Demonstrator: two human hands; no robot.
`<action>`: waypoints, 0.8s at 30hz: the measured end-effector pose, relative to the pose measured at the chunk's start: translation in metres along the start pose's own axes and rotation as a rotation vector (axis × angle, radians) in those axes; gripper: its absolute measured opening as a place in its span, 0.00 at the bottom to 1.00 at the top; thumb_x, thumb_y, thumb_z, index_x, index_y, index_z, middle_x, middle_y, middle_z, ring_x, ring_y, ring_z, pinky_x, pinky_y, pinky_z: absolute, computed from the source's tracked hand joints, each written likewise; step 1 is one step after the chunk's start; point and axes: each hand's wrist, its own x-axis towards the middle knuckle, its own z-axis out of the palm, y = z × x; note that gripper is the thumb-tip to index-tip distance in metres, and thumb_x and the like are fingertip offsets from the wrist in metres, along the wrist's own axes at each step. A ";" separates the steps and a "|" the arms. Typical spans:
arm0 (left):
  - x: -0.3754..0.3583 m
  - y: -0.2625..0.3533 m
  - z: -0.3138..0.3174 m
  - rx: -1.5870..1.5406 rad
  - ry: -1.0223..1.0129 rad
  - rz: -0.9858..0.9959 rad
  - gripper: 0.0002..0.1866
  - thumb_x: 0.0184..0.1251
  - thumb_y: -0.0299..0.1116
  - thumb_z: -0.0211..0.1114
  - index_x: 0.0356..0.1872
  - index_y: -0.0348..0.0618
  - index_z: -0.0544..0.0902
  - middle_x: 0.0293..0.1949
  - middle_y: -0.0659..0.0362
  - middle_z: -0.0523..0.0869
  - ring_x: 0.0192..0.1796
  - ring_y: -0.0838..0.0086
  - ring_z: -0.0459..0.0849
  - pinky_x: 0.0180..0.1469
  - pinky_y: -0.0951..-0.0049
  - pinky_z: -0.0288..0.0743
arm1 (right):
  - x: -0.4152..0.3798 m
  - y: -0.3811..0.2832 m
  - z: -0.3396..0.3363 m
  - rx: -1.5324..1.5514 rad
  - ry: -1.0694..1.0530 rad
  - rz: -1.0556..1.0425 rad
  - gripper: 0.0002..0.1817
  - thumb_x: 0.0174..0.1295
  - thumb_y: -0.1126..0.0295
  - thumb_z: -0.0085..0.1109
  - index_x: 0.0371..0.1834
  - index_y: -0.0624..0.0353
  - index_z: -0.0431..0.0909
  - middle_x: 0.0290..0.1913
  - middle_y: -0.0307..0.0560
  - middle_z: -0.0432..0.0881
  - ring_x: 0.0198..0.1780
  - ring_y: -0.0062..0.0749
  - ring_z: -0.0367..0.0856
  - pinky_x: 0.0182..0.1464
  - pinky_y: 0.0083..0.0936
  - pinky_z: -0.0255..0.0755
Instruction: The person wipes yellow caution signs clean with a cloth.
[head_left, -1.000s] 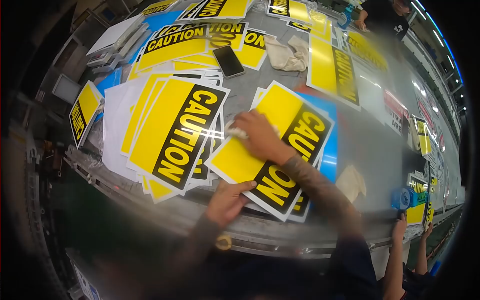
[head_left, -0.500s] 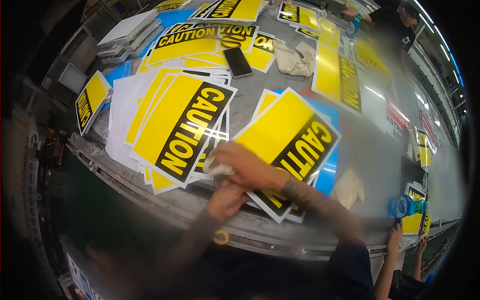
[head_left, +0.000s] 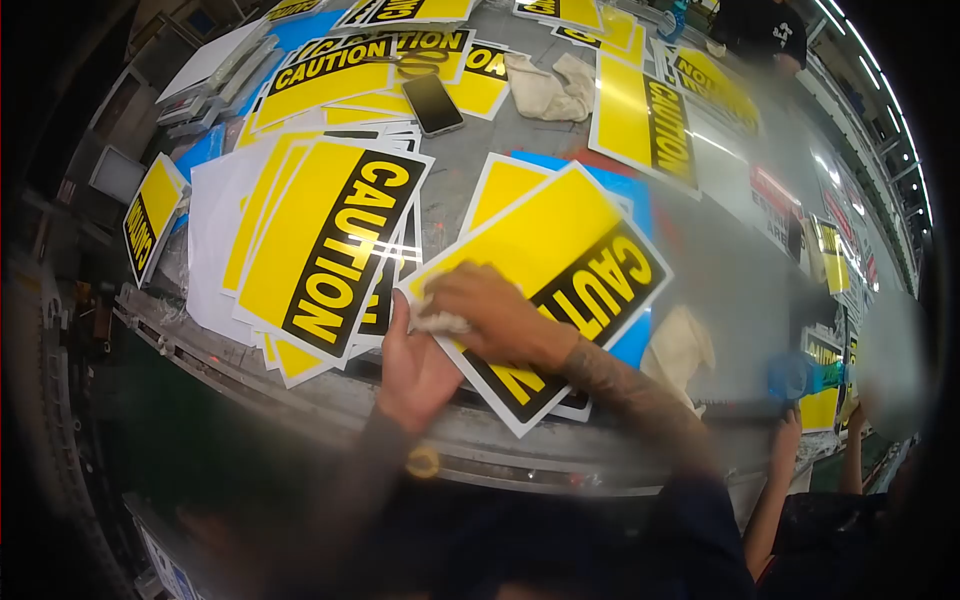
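My right hand (head_left: 490, 315) is closed on a crumpled white cloth (head_left: 440, 323), pressed against the left part of a yellow-and-black CAUTION sign (head_left: 540, 230). At that sign's near left edge, my left hand (head_left: 418, 368) grips it, thumb up beside the corner and fingers hidden beneath. The sign lies tilted over another yellow sign (head_left: 497, 188) and a blue sheet (head_left: 632, 190). Just left of my hands is a fanned stack of CAUTION signs (head_left: 310, 230) on white sheets (head_left: 215, 230).
A phone (head_left: 433, 105), scissors (head_left: 418, 64) and a beige cloth (head_left: 548, 88) lie farther back among more signs. Another cloth (head_left: 680, 345) rests to the right. A co-worker's hand (head_left: 786, 440) is near a blue spray bottle (head_left: 790, 375); another person (head_left: 760, 30) stands at the far side.
My right hand has moved with the cloth from beside the sign onto its left part. My left hand has turned up to the sign's edge. The view has shifted slightly.
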 end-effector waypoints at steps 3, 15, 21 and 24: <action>0.006 0.002 -0.019 0.043 -0.118 -0.017 0.32 0.92 0.60 0.46 0.78 0.46 0.73 0.70 0.52 0.83 0.73 0.56 0.82 0.77 0.49 0.74 | -0.025 -0.029 -0.014 0.061 -0.168 -0.059 0.17 0.63 0.71 0.71 0.55 0.50 0.85 0.62 0.40 0.82 0.64 0.44 0.79 0.65 0.42 0.72; 0.003 -0.016 0.000 0.524 0.121 0.057 0.25 0.84 0.20 0.57 0.78 0.39 0.68 0.73 0.47 0.79 0.74 0.52 0.82 0.69 0.43 0.87 | -0.095 0.094 -0.096 -0.553 0.420 0.571 0.23 0.56 0.78 0.76 0.58 0.58 0.87 0.58 0.53 0.87 0.63 0.53 0.82 0.69 0.45 0.73; -0.001 -0.020 0.012 0.654 0.161 0.095 0.23 0.85 0.21 0.57 0.76 0.36 0.68 0.70 0.47 0.81 0.68 0.57 0.87 0.61 0.54 0.93 | -0.078 -0.034 -0.020 -0.144 -0.051 0.099 0.22 0.60 0.75 0.75 0.58 0.50 0.85 0.65 0.46 0.81 0.67 0.44 0.79 0.69 0.44 0.72; 0.000 -0.024 0.017 0.711 0.227 0.142 0.24 0.83 0.21 0.61 0.75 0.36 0.69 0.68 0.46 0.83 0.65 0.57 0.89 0.54 0.58 0.97 | -0.076 -0.013 -0.033 -0.180 -0.060 0.108 0.24 0.58 0.76 0.75 0.58 0.51 0.84 0.65 0.46 0.82 0.67 0.45 0.78 0.67 0.43 0.71</action>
